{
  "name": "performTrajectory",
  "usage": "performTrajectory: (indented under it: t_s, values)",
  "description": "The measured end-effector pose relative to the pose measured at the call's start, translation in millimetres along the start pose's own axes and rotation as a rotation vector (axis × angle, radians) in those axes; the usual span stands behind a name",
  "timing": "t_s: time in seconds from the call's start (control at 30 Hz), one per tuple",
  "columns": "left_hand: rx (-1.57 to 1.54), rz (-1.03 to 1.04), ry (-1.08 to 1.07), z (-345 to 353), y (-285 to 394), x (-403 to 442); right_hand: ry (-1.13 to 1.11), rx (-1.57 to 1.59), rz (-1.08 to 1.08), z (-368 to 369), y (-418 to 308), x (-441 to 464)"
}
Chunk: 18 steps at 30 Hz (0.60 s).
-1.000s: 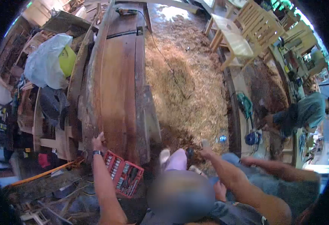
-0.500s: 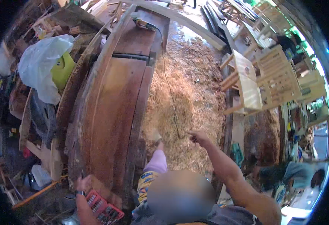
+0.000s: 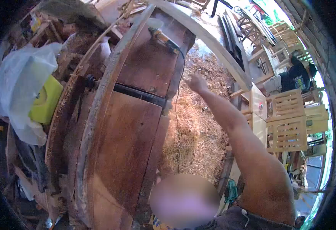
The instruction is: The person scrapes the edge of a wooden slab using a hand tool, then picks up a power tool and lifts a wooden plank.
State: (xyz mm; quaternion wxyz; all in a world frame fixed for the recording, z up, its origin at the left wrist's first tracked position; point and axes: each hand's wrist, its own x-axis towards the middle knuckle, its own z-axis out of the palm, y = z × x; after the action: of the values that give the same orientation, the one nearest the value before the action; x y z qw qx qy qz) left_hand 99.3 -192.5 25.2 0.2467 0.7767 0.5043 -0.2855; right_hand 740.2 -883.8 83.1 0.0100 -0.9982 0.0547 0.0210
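Note:
My right hand [image 3: 196, 83] reaches forward over the shavings, beside the right edge of a wooden bench. Its fingers look curled closed; what they hold, if anything, is hidden. Ahead and to the left of it, a power tool that looks like an angle grinder [image 3: 163, 39] lies on the far part of the brown wooden bench top [image 3: 122, 142]. The grinder's dark cord [image 3: 178, 130] drops off the bench and runs across the shavings. A gap between my hand and the grinder shows. My left hand is out of view.
A yellow-green object [image 3: 46, 100] under white plastic sheeting [image 3: 16, 86] stands left. Wood shavings [image 3: 198, 145] cover the floor. A pale beam [image 3: 217, 51] crosses the far end. Wooden chairs [image 3: 286, 126] stand right; another person [image 3: 296, 78] is beyond them.
My right hand has moved forward, closer to the grinder. My view has shifted forward and turned. My left hand, earlier beside a red case of tool bits at lower left, has left the view with it.

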Motion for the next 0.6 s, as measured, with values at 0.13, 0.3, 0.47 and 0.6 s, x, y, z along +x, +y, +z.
performTrajectory:
  t_s: [0.13, 0.3, 0.47, 0.6]
  values:
    - [0.015, -0.066, -0.008, 13, 14, 4, 0.146, -0.036, -0.026, 2, -22, 101]
    - [0.033, -0.141, -0.024, 28, 20, 2, 0.197, -0.196, 0.043, -13, -61, 179]
    - [0.031, -0.202, -0.051, 49, 23, -3, -0.02, -0.251, -0.046, -10, -66, 247]
    - [0.034, -0.234, -0.074, 58, 22, -11, -0.018, -0.198, -0.1, 14, -61, 278]
